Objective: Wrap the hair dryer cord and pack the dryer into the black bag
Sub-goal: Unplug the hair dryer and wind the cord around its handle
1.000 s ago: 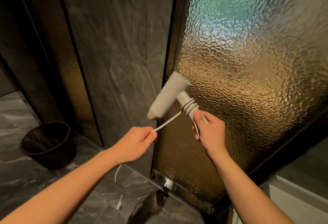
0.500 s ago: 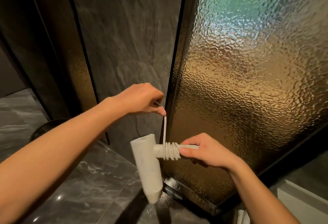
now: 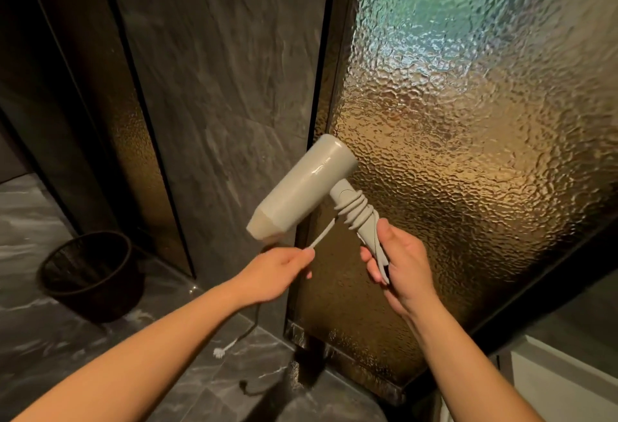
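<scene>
A pale beige hair dryer [image 3: 302,187] is held up in front of a textured glass panel, nozzle pointing down-left. My right hand [image 3: 399,261] grips the lower end of its handle. Several turns of cord [image 3: 356,209] are wound around the handle. My left hand [image 3: 277,269] pinches the free cord just below the nozzle, pulling it taut. The remaining cord hangs below my left hand, and its plug end [image 3: 220,351] dangles over the floor. No black bag is in view.
A dark round waste bin [image 3: 92,274] stands on the marble floor at the left. A grey stone wall [image 3: 217,87] and the amber textured glass panel [image 3: 468,154] are straight ahead. A white ledge [image 3: 565,385] shows at the bottom right.
The dryer has swung from nozzle-down, handle level, to body up-left with handle slanting down-right. My left hand dropped from above the handle to below the nozzle, laying another turn of cord.
</scene>
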{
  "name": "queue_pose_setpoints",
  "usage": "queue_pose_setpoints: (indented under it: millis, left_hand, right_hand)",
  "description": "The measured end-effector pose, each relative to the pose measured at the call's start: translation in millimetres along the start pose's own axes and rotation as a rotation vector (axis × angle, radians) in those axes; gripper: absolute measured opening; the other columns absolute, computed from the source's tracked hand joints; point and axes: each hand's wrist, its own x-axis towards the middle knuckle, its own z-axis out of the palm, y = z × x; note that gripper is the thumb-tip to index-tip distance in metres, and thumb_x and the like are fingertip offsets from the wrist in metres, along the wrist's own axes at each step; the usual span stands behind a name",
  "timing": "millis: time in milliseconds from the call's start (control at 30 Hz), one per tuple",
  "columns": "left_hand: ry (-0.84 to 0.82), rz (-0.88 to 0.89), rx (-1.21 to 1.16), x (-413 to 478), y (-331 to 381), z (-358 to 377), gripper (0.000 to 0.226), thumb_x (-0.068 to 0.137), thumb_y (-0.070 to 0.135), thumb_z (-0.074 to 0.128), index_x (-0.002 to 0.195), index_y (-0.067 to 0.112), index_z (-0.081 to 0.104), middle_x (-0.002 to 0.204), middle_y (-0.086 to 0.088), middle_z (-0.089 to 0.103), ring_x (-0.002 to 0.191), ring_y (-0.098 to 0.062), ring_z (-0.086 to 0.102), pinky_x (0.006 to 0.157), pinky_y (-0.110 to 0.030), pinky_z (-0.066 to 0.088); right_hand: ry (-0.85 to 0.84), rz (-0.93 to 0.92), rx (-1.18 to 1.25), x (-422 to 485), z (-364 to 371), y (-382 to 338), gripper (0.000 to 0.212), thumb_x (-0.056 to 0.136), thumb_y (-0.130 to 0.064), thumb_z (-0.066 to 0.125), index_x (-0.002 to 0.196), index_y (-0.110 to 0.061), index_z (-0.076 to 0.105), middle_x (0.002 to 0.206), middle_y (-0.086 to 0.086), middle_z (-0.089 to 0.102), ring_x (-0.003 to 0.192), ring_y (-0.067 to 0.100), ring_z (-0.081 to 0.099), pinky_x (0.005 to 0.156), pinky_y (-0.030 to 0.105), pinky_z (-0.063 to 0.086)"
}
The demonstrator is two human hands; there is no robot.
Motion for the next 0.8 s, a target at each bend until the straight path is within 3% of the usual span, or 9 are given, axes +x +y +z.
queue_pose_setpoints:
  millis: [100, 200, 300, 467, 567, 700, 800]
  left_hand:
    - [0.071, 0.183, 0.207, 0, 10, -5, 0.047, 0.100, 0.045, 0.041, 0.077, 0.015, 0.068, 0.060, -0.001, 0.060, 0.060, -0.013, 0.056, 0.066, -0.040, 0.047]
    - [0.084, 0.252, 0.472, 3, 15, -30, 0.033, 0.097, 0.045, 0.043, 0.071, 0.027, 0.052, 0.065, 0.007, 0.057, 0.062, -0.015, 0.057, 0.057, -0.035, 0.042]
    - [0.099, 0.330, 0.651, 9, 28, -56, 0.023, 0.091, 0.048, 0.048, 0.074, 0.034, 0.044, 0.078, 0.001, 0.065, 0.074, -0.024, 0.065, 0.057, -0.034, 0.044]
    - [0.202, 0.533, 0.886, 23, 61, -85, 0.039, 0.078, 0.061, 0.060, 0.068, 0.031, 0.038, 0.075, -0.002, 0.066, 0.071, -0.030, 0.067, 0.051, -0.032, 0.040]
    - [0.255, 0.612, 0.987, 31, 75, -87, 0.050, 0.071, 0.068, 0.063, 0.065, 0.026, 0.037, 0.072, -0.002, 0.065, 0.066, -0.031, 0.066, 0.049, -0.032, 0.039]
    - [0.211, 0.551, 1.024, 38, 77, -93, 0.067, 0.067, 0.089, 0.048, 0.061, 0.024, 0.035, 0.060, 0.005, 0.051, 0.055, -0.023, 0.055, 0.047, -0.030, 0.033]
    - [0.189, 0.443, 0.898, 42, 68, -95, 0.080, 0.049, 0.104, 0.036, 0.059, 0.025, 0.041, 0.052, 0.009, 0.047, 0.048, -0.012, 0.045, 0.044, -0.029, 0.035]
  right_hand:
    - [0.246, -0.083, -0.319, 7, -3, 10, 0.024, 0.096, -0.042, 0.068, 0.084, -0.026, 0.082, 0.054, 0.006, 0.061, 0.038, 0.013, 0.046, 0.036, 0.021, 0.036]
    - [0.336, -0.095, -0.825, 9, -11, 17, 0.025, 0.093, -0.042, 0.068, 0.069, -0.036, 0.073, 0.054, -0.004, 0.065, 0.047, 0.014, 0.054, 0.047, 0.027, 0.039]
    - [0.229, 0.029, -1.086, 6, -17, 24, 0.030, 0.091, -0.051, 0.065, 0.076, -0.026, 0.076, 0.059, -0.004, 0.069, 0.054, 0.013, 0.061, 0.048, 0.028, 0.039]
    - [-0.110, 0.157, -1.356, 2, -13, 26, 0.041, 0.086, -0.061, 0.058, 0.071, -0.024, 0.070, 0.054, -0.005, 0.062, 0.053, 0.008, 0.058, 0.047, 0.033, 0.036]
    - [-0.333, 0.132, -1.334, -2, -13, 21, 0.051, 0.083, -0.062, 0.059, 0.069, -0.015, 0.068, 0.052, -0.003, 0.057, 0.047, 0.008, 0.051, 0.048, 0.034, 0.031]
    - [-0.597, 0.193, -1.034, -6, -19, -2, 0.045, 0.088, -0.056, 0.068, 0.090, -0.012, 0.078, 0.057, -0.005, 0.059, 0.044, 0.001, 0.047, 0.044, 0.018, 0.034]
    - [-0.748, 0.213, -0.807, -10, -23, -17, 0.039, 0.090, -0.050, 0.073, 0.099, -0.012, 0.081, 0.063, -0.005, 0.063, 0.049, 0.004, 0.051, 0.046, 0.018, 0.037]
